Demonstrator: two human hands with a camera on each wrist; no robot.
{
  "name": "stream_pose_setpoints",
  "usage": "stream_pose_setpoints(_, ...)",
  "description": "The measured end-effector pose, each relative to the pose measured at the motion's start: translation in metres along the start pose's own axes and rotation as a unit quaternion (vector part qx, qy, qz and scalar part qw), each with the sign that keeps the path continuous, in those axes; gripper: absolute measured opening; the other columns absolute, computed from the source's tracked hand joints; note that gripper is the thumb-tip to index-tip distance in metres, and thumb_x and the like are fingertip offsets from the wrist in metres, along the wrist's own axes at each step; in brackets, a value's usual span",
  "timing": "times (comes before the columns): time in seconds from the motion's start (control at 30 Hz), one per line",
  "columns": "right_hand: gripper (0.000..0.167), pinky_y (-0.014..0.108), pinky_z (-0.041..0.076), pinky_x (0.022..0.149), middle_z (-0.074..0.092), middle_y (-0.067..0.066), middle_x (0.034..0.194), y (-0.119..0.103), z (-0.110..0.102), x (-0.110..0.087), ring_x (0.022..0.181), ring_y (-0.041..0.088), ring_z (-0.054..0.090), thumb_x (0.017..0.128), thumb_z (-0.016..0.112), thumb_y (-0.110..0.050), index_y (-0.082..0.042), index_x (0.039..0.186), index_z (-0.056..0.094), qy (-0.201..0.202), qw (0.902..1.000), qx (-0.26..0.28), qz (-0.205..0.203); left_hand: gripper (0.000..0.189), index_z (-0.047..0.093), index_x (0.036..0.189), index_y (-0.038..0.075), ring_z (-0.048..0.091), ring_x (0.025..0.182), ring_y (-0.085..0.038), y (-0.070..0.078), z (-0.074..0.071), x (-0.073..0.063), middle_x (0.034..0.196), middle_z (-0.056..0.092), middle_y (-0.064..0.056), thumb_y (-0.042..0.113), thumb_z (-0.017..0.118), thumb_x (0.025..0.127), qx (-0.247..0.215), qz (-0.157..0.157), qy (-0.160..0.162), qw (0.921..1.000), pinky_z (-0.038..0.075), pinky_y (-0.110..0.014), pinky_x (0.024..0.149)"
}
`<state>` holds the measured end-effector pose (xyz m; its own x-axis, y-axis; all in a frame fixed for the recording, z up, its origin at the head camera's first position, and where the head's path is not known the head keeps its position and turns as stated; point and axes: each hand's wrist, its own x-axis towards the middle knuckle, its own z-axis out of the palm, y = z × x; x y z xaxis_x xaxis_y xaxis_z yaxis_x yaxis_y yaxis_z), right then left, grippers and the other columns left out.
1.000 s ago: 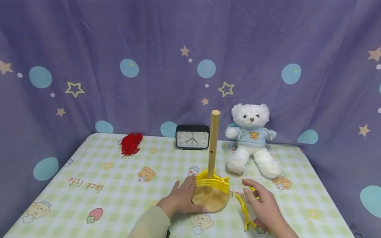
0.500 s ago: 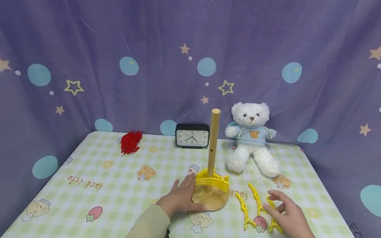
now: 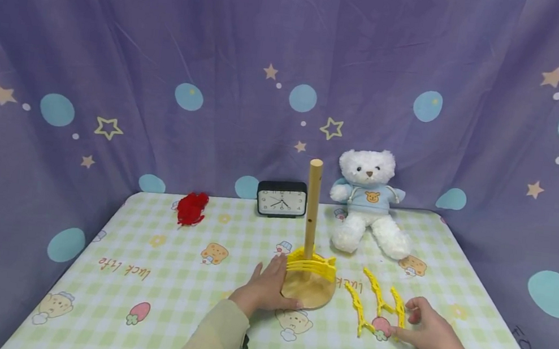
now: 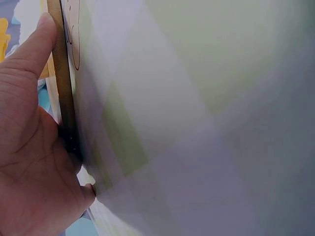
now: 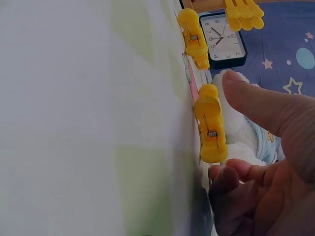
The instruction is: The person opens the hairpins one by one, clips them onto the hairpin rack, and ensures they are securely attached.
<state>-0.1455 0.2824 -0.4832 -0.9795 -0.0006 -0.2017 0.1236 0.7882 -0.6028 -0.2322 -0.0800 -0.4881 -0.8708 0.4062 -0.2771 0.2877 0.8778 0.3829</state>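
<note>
A wooden stand (image 3: 312,212), a round base with an upright post, is at the table's middle. My left hand (image 3: 262,289) rests at the base's left edge with straight fingers, its thumb along the front rim. Yellow spring clips (image 3: 312,266) sit around the post's foot. To the right, three more lie in a row: a left clip (image 3: 358,309), a middle clip (image 3: 376,290) and a right clip (image 3: 399,306). My right hand (image 3: 429,329) is at the right clip. In the right wrist view, thumb and fingers are spread on either side of this clip (image 5: 210,123).
A black alarm clock (image 3: 282,200) stands behind the post. A white teddy bear (image 3: 370,204) in a blue top sits at the back right. A red bundle of yarn (image 3: 192,209) lies at the back left. Behind the checked tablecloth (image 3: 93,291) hangs a purple curtain (image 3: 228,78).
My right hand has moved right from the left and middle clips to the right clip, lowering there. The right clip now lies more visibly in the row. My left hand stays at the base.
</note>
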Motion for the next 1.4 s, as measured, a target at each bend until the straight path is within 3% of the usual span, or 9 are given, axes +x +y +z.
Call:
stream_pose_setpoints(0.2,0.068,0.033,0.037,0.059,0.048,0.005,0.085,0.002,0.004,0.0,0.07,0.019,0.043,0.072,0.083,-0.049,-0.002,0.107,0.048,-0.011,0.9997,-0.018,0.012,0.12,0.006,0.156,0.004,0.004,0.149,-0.021,-0.005,0.007,0.007,0.163,0.005,-0.009,0.071,0.065,0.077,-0.001,-0.005,0.007,1.0,-0.001,-0.048,0.119)
stream_pose_setpoints(0.5,0.062,0.034,0.039,0.063,0.049,0.005,0.085,-0.001,0.005,0.0,0.074,0.02,0.044,0.068,0.085,-0.05,-0.006,0.094,0.051,-0.013,0.9989,-0.043,0.009,0.121,0.008,0.156,0.003,0.006,0.149,-0.022,-0.007,0.01,0.009,0.163,0.006,-0.01,0.071,0.067,0.075,-0.008,0.0,0.016,0.9998,0.0,-0.049,0.119)
stream_pose_setpoints(0.8,0.054,0.031,0.031,0.058,0.042,0.003,0.07,-0.001,0.007,-0.002,0.064,0.018,0.038,0.066,0.087,-0.045,-0.008,0.078,0.049,-0.006,0.9997,-0.024,0.004,0.12,0.008,0.157,0.004,0.005,0.149,-0.021,-0.005,0.009,0.007,0.163,0.005,-0.009,0.072,0.066,0.075,-0.005,-0.004,0.014,0.9999,-0.001,-0.049,0.119)
stream_pose_setpoints(0.93,0.053,0.031,0.031,0.059,0.041,0.003,0.069,0.001,0.006,-0.003,0.064,0.017,0.038,0.068,0.086,-0.045,-0.008,0.078,0.049,-0.001,0.9999,-0.012,0.012,0.12,0.008,0.157,0.004,0.005,0.149,-0.021,-0.006,0.009,0.008,0.163,0.005,-0.009,0.072,0.066,0.076,-0.005,-0.004,0.013,0.9999,-0.001,-0.049,0.119)
stream_pose_setpoints(1.2,0.047,0.031,0.038,0.062,0.054,0.003,0.084,0.005,0.001,-0.003,0.07,0.018,0.043,0.08,0.077,-0.046,-0.007,0.095,0.055,0.03,0.9993,-0.025,-0.001,0.12,0.008,0.157,0.004,0.005,0.149,-0.022,-0.007,0.01,0.009,0.163,0.005,-0.009,0.072,0.066,0.075,-0.005,-0.002,0.013,0.9999,-0.001,-0.049,0.119)
stream_pose_setpoints(1.4,0.05,0.042,0.048,0.072,0.063,0.018,0.106,0.003,-0.005,-0.004,0.091,0.03,0.06,0.084,0.073,-0.048,-0.004,0.103,0.057,0.071,0.9974,-0.01,-0.005,0.12,0.008,0.157,0.005,0.005,0.15,-0.021,-0.006,0.01,0.008,0.163,0.005,-0.009,0.073,0.065,0.076,-0.003,-0.002,0.012,0.9999,-0.001,-0.049,0.119)
